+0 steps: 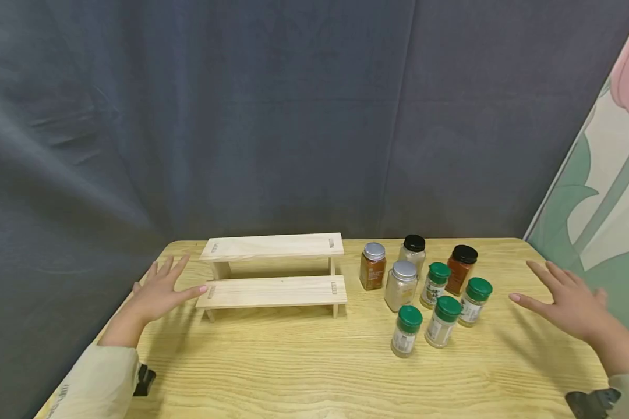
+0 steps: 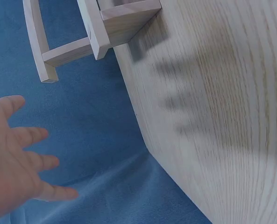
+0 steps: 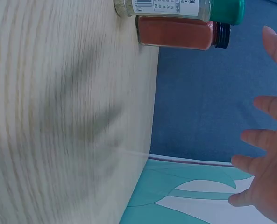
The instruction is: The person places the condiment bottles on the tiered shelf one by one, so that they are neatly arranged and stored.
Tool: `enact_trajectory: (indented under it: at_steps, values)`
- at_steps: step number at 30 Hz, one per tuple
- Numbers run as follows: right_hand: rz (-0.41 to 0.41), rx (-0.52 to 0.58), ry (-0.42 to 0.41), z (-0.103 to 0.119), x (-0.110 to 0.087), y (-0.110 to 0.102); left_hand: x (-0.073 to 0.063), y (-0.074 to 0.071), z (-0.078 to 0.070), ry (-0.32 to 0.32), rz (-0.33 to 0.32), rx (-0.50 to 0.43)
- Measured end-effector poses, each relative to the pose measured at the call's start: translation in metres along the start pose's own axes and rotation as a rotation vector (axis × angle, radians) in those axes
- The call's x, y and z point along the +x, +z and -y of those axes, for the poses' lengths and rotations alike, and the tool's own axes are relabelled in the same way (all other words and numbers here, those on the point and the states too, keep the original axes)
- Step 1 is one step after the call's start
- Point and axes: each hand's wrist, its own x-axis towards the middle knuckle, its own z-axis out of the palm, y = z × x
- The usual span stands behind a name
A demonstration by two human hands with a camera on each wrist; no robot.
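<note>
My left hand [image 1: 157,294] hovers over the table's left side, fingers spread, its thumb tip overlapping the left end of a two-tier wooden shelf [image 1: 272,293] in the head view. Nothing is in that hand. On the other side my right hand [image 1: 576,302] hangs in the air with fingers splayed, holding nothing. Nearest to it is a green-capped spice jar [image 1: 472,302]; a black-capped jar of red powder [image 1: 460,270] stands just behind. Further left are a silver-capped jar of reddish spice [image 1: 373,266] and a silver-capped jar of pale powder [image 1: 400,286].
More green-capped jars stand at the front of the group, one foremost jar [image 1: 405,333] closest to me. A black-capped pale jar [image 1: 413,251] is at the back. Behind the wooden table [image 1: 304,372] hangs a dark blue curtain [image 1: 293,116]; a floral cloth [image 1: 618,192] hangs at right.
</note>
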Motion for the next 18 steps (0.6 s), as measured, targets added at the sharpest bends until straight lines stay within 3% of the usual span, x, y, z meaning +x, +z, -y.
enact_trajectory:
  at_steps: [4,8,18]
  values:
    - [-0.015,0.020,-0.025,0.000,-0.001,0.003,0.001,0.001,0.001,0.013,0.028,-0.080]
    - [-0.026,0.142,-0.058,0.003,-0.003,0.005,0.003,0.002,0.001,0.020,0.070,-0.193]
    - [0.072,0.404,-0.016,0.026,-0.001,0.017,0.005,0.016,0.006,-0.050,0.160,-0.387]
